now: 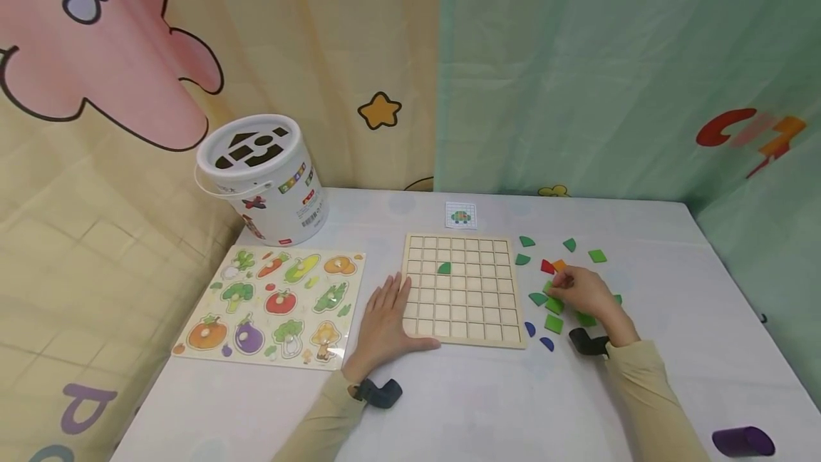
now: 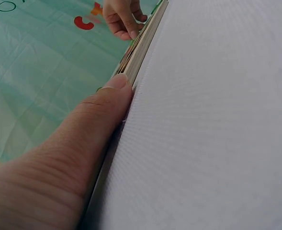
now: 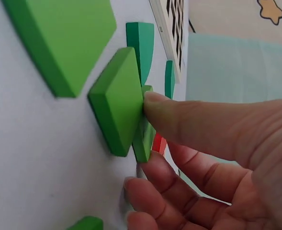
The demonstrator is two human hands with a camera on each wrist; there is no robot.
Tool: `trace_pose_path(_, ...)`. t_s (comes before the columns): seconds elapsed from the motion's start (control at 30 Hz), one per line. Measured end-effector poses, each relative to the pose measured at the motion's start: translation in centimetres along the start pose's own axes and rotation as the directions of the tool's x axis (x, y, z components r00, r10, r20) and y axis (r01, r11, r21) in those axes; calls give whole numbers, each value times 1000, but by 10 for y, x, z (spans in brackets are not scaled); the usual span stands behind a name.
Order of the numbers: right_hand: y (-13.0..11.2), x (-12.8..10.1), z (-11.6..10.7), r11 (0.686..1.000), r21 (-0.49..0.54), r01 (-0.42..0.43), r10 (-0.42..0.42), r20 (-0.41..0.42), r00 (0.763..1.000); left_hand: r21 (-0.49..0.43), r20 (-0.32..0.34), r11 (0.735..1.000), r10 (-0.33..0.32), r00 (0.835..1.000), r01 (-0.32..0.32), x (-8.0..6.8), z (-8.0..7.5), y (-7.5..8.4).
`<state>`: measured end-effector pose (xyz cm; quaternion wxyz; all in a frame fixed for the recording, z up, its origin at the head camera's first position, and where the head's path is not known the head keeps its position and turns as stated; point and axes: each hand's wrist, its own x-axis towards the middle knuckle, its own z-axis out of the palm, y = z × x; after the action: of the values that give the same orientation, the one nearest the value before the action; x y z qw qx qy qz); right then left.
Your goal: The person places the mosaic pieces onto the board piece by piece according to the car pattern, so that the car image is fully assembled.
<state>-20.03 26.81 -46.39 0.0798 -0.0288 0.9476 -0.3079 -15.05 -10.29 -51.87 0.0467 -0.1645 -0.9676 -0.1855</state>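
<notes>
A wooden grid board (image 1: pixel 474 342) lies on the table with a dark green quarter-circle tile (image 1: pixel 445 268) on it. My left hand (image 1: pixel 385 330) rests along its left edge and lower corner, fingers straight and thumb spread. To the right of the board, my right hand (image 1: pixel 584 294) pinches a light green square tile (image 3: pixel 141 143) between thumb and fingers. Another green square (image 3: pixel 114 103) lies close beside it in the right wrist view. Around that hand are a red tile (image 1: pixel 547 267), an orange tile (image 1: pixel 560 265), dark green quarter-circles (image 1: pixel 522 259) and blue half-circles (image 1: pixel 546 344).
Behind the board lies a small pattern card (image 1: pixel 461 216). A vegetable puzzle (image 1: pixel 301 334) is at the left, with a white lidded bucket (image 1: pixel 288 198) behind it. A purple cylinder (image 1: pixel 744 441) lies near the front right. Curtains hang behind the table.
</notes>
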Motion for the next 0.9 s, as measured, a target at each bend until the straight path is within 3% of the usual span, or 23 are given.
trace_pose_path(0.63,-5,0,0,1000,-9,20,-20,-3,1000,-17,-20,1000,-1,1000,0,-1,-2,2)
trace_pose_path(0.9,-4,-4,4,999,-23,33,-33,-27,999,8,11,1000,-17,1000,17,-1,0,1)
